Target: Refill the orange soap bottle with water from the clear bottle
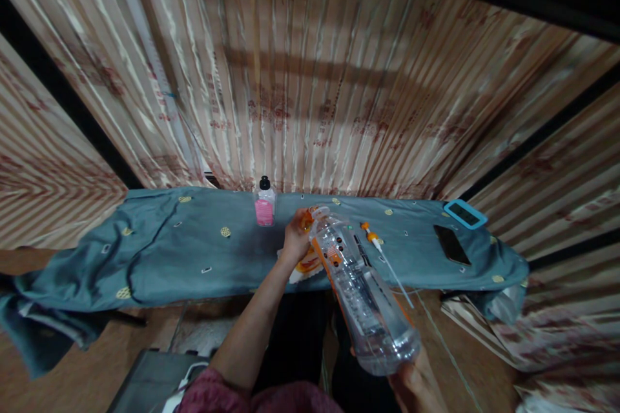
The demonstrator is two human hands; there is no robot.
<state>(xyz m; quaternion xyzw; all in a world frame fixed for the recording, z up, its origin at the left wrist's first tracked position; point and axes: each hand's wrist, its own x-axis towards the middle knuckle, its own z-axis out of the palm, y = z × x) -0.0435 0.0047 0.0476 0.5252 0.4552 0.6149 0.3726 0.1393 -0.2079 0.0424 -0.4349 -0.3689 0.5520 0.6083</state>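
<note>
Right hand (417, 379): grasps the base of the clear plastic bottle (361, 287), lower right of centre, tilted neck-up.
Left hand (295, 237): closed around the bottle's mouth, frame centre.
Nearby: pink-labelled small bottle (264, 202), syringe (382, 255), phone (451, 244) on the blue cloth (169, 251).

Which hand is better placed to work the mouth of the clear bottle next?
Left, likely. The left hand is already at the neck of the clear plastic bottle, while the right hand holds its base, keeping it tilted.
</note>
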